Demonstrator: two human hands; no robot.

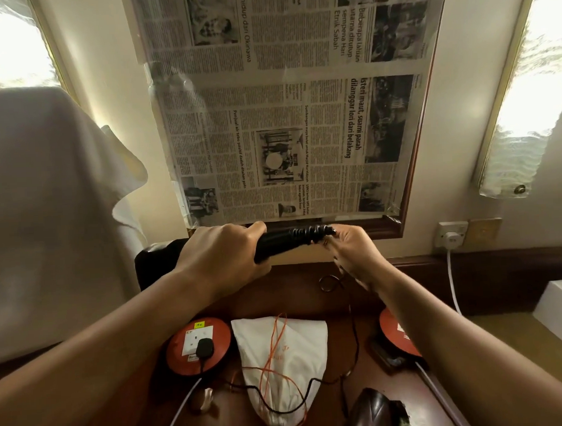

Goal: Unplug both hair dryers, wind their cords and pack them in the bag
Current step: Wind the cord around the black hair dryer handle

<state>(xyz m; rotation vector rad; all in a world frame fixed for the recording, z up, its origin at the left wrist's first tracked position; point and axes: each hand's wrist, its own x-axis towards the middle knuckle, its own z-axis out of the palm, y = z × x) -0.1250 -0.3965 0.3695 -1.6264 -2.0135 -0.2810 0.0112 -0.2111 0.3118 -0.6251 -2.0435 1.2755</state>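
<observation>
**Already winding: dryer held up, cord going round the handle**

Your left hand (222, 259) is wrapped round the handle of the black hair dryer (274, 243), fingers curled tight on it; the body of the dryer sits behind that hand, above the back of the counter (296, 296). Your right hand (352, 253) pinches the black cord (354, 332) at the handle's end, where a few turns already lie side by side.

Handling, as I judge it:
- Dryer: rigid plastic, moderate weight, smooth. Grip on the handle is right; keep it there.
- Cord: limp but springy, kinks easily. One small loop hangs just below your right hand; the rest trails down across the white bag (280, 364) to the plug (204, 346), which looks seated in the orange reel socket (198, 348). That needs pulling first; take it by the plug body, not the cord.
- Bag: soft cloth, orange drawstrings, lies flat. Will need both hands to open.

Second dryer (372, 411) lies at the counter's near edge, untouched.
</observation>
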